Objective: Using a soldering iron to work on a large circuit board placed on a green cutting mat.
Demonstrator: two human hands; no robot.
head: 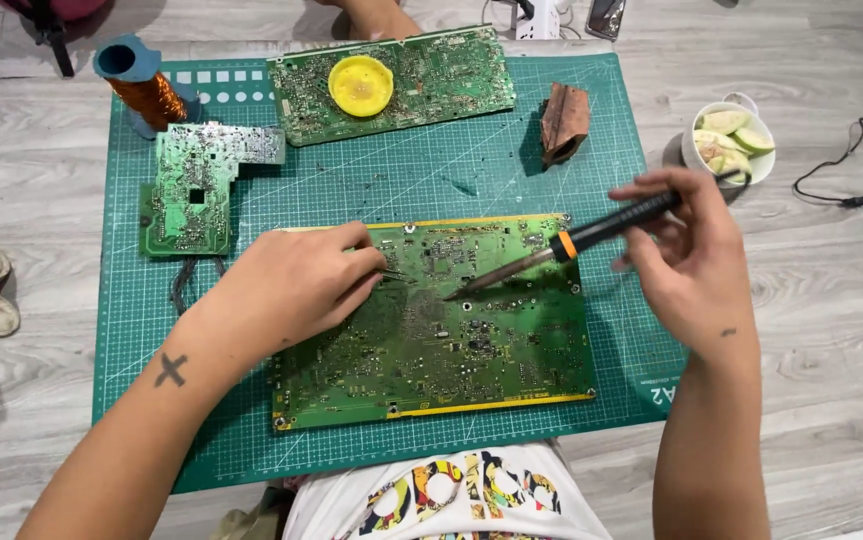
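Note:
A large green circuit board (pixel 471 340) lies on a green cutting mat (pixel 371 190) in front of me. My left hand (pixel 286 285) rests on the board's left part, fingers pinched on thin metal tweezers (pixel 391 274) that point right. My right hand (pixel 686 255) grips a black soldering iron with an orange collar (pixel 591 235). Its metal tip reaches down-left to the board's upper middle, close to the tweezers' points.
Two more green boards lie on the mat: an L-shaped one (pixel 196 185) at left, a long one (pixel 421 85) at the back with a yellow round lid (pixel 360 85) on it. A copper-wire spool (pixel 146 90), brown sponge (pixel 563 120) and bowl of sliced fruit (pixel 733 145) stand around.

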